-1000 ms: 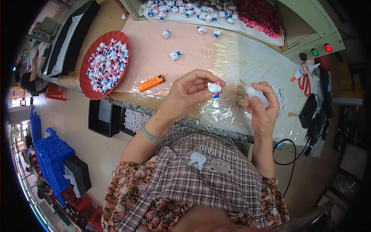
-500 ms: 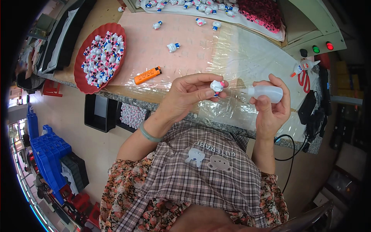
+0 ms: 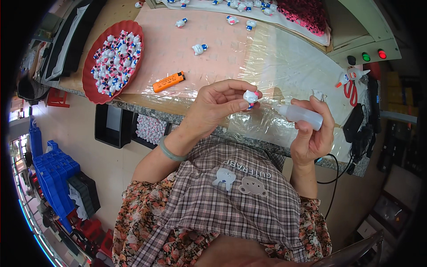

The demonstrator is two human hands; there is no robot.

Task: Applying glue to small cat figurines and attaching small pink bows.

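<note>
Between the thumb and fingers of my left hand (image 3: 218, 106) is a small white cat figurine (image 3: 251, 96) with pink and blue parts. My right hand (image 3: 315, 133) grips a translucent squeeze bottle (image 3: 304, 116), its narrow tip pointing left at the figurine. Whether the thin tip touches the figurine is too fine to make out. Both hands are over the near edge of the plastic-covered table (image 3: 178, 58). An orange lighter (image 3: 169, 82) lies left of my left hand, and a loose figurine (image 3: 199, 49) rests farther back.
A red scalloped bowl (image 3: 87, 73) heaped with figurines stands at the left. More figurines and dark pink pieces (image 3: 307, 22) lie on a white cloth at the back. Red-handled scissors (image 3: 351, 94), a glue bottle (image 3: 354, 74) and black cables are at the right. Black trays (image 3: 114, 127) sit below the table edge.
My right hand has tilted the squeeze bottle, its tip end now higher and nearer the figurine. My left hand still holds the figurine in nearly the same place. The whole view has shifted slightly.
</note>
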